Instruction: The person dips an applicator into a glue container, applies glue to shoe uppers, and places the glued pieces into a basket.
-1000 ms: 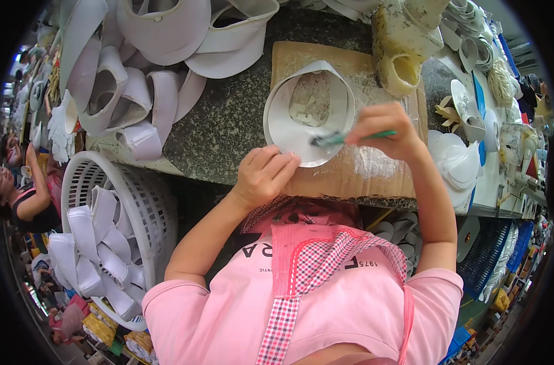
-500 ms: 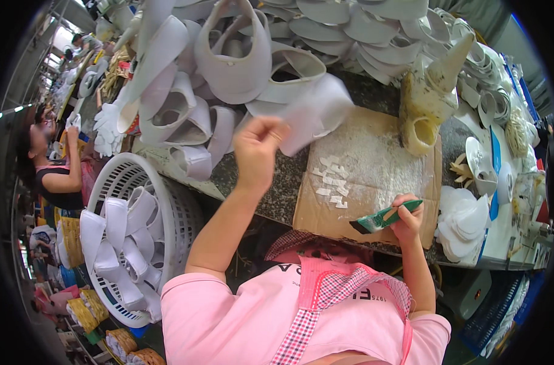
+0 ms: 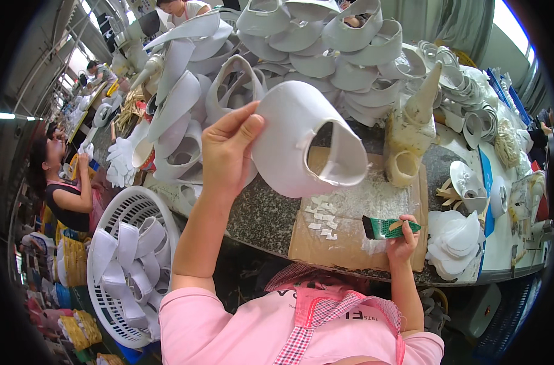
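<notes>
My left hand [image 3: 229, 146] pinches a white visor-like piece [image 3: 289, 131] by its broad curved edge, raised above the table. The piece has a wide rounded front and a loop-shaped band around an opening on its right. In my right hand [image 3: 402, 238] is a brush [image 3: 380, 228] with a green handle, its dark bristles pointing left. It is just over the near part of a whitish-smeared cardboard sheet [image 3: 301, 243]. Several small white tabs [image 3: 323, 214] lie on that sheet, left of the brush.
Many similar white pieces [image 3: 310, 45] are piled at the back. A yellowish glue-crusted container [image 3: 404, 143] stands on the table. White flat pieces [image 3: 452, 246] lie at right. A white plastic basket [image 3: 167, 213] holds more pieces at left, near a seated co-worker [image 3: 70, 194].
My left hand has lifted the white visor-like piece nearer and turned its opening into view. The brush has shifted slightly right. The view has tilted up.
</notes>
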`<act>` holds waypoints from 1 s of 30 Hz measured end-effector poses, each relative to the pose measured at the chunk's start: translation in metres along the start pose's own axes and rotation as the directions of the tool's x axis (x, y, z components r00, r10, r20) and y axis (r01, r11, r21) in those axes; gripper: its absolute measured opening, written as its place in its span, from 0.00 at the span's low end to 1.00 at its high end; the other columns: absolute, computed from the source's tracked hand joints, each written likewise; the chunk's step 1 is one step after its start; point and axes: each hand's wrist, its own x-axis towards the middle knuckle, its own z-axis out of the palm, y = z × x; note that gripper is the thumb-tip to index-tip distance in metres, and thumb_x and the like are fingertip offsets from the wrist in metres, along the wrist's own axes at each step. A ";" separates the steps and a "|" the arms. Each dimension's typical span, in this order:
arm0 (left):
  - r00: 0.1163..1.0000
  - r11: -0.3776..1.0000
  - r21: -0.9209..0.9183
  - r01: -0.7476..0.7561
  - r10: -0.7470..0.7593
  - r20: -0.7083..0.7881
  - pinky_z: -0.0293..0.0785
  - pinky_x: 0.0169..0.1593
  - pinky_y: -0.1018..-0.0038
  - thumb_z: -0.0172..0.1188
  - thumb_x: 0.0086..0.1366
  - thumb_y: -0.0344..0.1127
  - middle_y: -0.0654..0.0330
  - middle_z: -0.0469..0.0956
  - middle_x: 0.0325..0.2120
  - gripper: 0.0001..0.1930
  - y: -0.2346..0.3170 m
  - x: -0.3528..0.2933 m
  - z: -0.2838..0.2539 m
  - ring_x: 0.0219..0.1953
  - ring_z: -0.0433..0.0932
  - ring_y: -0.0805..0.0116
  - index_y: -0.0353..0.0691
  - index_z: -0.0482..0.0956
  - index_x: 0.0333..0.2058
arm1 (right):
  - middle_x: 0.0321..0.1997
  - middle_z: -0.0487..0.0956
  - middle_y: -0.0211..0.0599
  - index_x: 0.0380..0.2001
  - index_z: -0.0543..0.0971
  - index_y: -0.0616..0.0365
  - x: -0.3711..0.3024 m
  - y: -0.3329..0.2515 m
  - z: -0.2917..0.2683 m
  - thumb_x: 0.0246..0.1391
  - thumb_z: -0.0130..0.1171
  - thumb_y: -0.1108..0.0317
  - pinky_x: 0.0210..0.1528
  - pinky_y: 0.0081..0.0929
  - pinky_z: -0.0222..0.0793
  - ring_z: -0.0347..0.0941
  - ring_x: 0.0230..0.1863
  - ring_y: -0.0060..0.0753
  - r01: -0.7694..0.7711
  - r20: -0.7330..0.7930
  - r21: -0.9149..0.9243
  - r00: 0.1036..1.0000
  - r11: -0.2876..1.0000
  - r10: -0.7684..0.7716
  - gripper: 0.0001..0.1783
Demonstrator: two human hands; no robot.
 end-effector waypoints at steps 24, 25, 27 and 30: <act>0.861 0.991 0.023 -0.130 0.124 -0.494 0.70 0.46 0.61 0.46 0.56 0.23 0.48 0.67 0.37 0.12 0.099 0.216 -0.110 0.40 0.70 0.55 0.26 0.62 0.40 | 0.16 0.71 0.37 0.30 0.69 0.62 -0.006 -0.006 0.000 0.45 0.51 0.69 0.09 0.17 0.58 0.63 0.10 0.23 -0.019 -0.076 0.029 0.997 0.999 0.021 0.09; 0.854 0.997 0.022 -0.080 0.080 -0.514 0.69 0.48 0.64 0.46 0.58 0.26 0.49 0.68 0.38 0.11 0.092 0.212 -0.105 0.43 0.69 0.56 0.29 0.63 0.40 | 0.17 0.71 0.36 0.30 0.70 0.62 -0.005 -0.006 0.001 0.45 0.51 0.69 0.10 0.17 0.58 0.64 0.12 0.23 -0.009 -0.064 0.003 0.998 1.000 0.009 0.09; 0.926 0.981 0.187 -0.056 0.121 -0.358 0.73 0.38 0.66 0.49 0.57 0.29 0.49 0.69 0.35 0.11 0.094 0.219 -0.139 0.36 0.71 0.59 0.29 0.65 0.37 | 0.19 0.72 0.35 0.31 0.70 0.62 -0.005 -0.008 0.000 0.44 0.52 0.69 0.11 0.17 0.59 0.67 0.15 0.24 0.002 -0.064 -0.042 0.998 0.999 -0.005 0.09; 0.962 0.852 0.522 -0.045 0.178 -0.207 0.70 0.32 0.73 0.55 0.55 0.40 0.56 0.71 0.31 0.20 0.082 0.234 -0.160 0.29 0.71 0.67 0.29 0.67 0.40 | 0.22 0.72 0.34 0.29 0.72 0.61 -0.003 -0.014 0.004 0.43 0.52 0.72 0.19 0.18 0.65 0.70 0.21 0.24 -0.011 -0.141 0.027 0.990 1.000 0.015 0.07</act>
